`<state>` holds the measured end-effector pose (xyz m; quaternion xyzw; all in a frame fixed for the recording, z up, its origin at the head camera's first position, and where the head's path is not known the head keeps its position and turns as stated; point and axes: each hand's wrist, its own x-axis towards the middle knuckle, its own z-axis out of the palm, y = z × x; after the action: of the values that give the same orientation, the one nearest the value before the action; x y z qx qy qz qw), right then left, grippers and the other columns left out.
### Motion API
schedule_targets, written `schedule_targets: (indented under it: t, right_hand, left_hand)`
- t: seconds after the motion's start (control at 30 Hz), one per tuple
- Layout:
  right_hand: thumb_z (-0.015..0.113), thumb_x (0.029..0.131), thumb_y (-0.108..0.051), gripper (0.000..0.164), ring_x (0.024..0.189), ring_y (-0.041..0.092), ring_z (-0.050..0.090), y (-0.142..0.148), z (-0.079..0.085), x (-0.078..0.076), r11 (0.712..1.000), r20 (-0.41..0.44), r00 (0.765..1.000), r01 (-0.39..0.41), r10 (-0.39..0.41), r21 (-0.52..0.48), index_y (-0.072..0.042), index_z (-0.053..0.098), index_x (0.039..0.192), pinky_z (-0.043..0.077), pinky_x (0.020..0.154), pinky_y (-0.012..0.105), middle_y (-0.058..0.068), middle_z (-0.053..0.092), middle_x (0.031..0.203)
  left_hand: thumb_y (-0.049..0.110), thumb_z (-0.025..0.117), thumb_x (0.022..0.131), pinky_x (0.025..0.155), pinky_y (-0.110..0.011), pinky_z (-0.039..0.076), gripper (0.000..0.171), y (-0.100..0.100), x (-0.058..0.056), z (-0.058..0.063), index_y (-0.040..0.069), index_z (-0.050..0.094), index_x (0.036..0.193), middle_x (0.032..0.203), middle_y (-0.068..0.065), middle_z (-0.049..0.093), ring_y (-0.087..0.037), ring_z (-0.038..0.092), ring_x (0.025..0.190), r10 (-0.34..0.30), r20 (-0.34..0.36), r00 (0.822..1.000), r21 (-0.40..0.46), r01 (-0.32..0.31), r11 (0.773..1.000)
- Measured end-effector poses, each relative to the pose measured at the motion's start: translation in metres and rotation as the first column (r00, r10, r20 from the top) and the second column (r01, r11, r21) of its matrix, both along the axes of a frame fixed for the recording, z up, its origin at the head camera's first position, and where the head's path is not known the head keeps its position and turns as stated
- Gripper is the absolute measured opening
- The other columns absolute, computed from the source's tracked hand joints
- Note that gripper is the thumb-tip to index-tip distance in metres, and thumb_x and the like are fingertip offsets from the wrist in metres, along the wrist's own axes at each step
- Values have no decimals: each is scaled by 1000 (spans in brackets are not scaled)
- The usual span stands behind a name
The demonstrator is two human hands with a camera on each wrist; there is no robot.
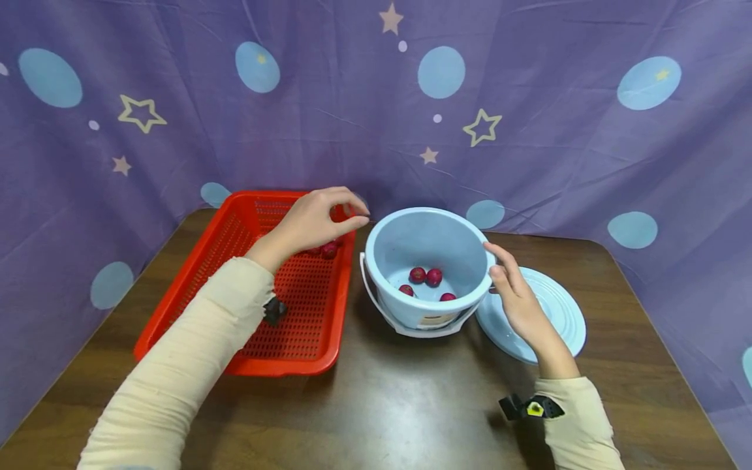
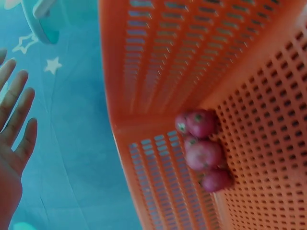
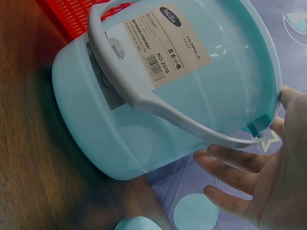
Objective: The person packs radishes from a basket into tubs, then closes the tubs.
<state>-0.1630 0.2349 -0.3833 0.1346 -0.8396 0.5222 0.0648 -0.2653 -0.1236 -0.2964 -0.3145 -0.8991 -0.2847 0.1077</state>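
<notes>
My left hand (image 1: pixel 329 212) hovers over the right rim of the red basket (image 1: pixel 336 320), thumb and fingers apart with nothing between them. The left wrist view shows its fingers extended. Several red radishes (image 2: pixel 204 153) lie bunched in a corner of the basket. To the basket's right stands a light blue bucket (image 1: pixel 423 238), with several radishes (image 1: pixel 434 277) on its bottom. My right hand (image 1: pixel 517 303) rests against the bucket's right rim, fingers loosely spread along the outside near the handle (image 3: pixel 187 125) joint.
A round light blue lid (image 1: pixel 566 313) lies flat on the wooden table (image 1: pixel 411 405), right of the bucket and partly under my right forearm. Behind the table hangs a purple curtain (image 1: pixel 352 117) with stars and dots. A paper label (image 3: pixel 165 45) is on the bucket's side.
</notes>
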Motion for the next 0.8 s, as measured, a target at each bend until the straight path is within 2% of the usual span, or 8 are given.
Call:
schedule_targets:
  t: [0.13,0.23,0.37,0.47,0.63,0.7,0.8]
  right_hand:
    - [32,109,-26,46,112,23,51,1,1,0,1000,-2,1000,4,-4,1,-21,29,155,46,90,35,20,52,133]
    - [32,109,-27,47,112,23,51,1,1,0,1000,7,1000,-4,4,-3,-21,28,156,46,91,41,20,52,132]
    - [32,109,-28,47,114,24,50,0,1,-1,1000,16,1000,-5,6,-3,-21,28,156,45,92,47,20,51,135]
    - [32,109,-28,47,115,25,50,0,2,-1,1000,15,1000,-8,8,-1,-21,27,156,45,92,44,18,47,141]
    - [32,109,-28,47,114,25,49,1,4,0,1000,13,1000,3,-3,7,-22,27,156,45,91,36,18,47,141]
    - [32,109,-29,47,114,25,49,1,3,1,1000,18,1000,4,-4,6,-22,27,156,45,91,35,18,48,139]
    - [32,109,-29,47,116,26,50,0,2,1,1000,24,1000,-4,4,0,-22,27,156,45,92,38,18,46,142]
  left_hand:
    - [35,72,91,84,-34,45,15,-14,-5,-6,24,73,101,95,9,66,-12,58,88,42,33,999,18,-43,999]
    - [34,73,90,89,-37,45,17,-25,-8,-13,22,73,101,97,7,68,-14,60,92,78,59,995,18,-80,997]
    - [29,76,89,93,-40,45,16,-39,-13,-25,20,74,101,101,4,70,-17,62,98,118,70,991,27,-120,992]
    - [27,77,87,96,-41,44,17,-47,-18,-33,18,74,101,102,2,71,-19,62,102,144,91,985,40,-148,988]
    - [25,78,87,98,-45,42,28,-58,-28,-42,12,72,111,110,-6,69,-23,60,106,140,213,967,50,-154,987]
    - [23,78,87,100,-47,42,33,-62,-30,-46,9,70,116,115,-9,67,-25,58,109,131,274,953,44,-149,988]
    - [21,77,87,100,-50,41,37,-70,-33,-51,6,68,120,120,-14,65,-28,57,112,135,329,935,28,-153,988]
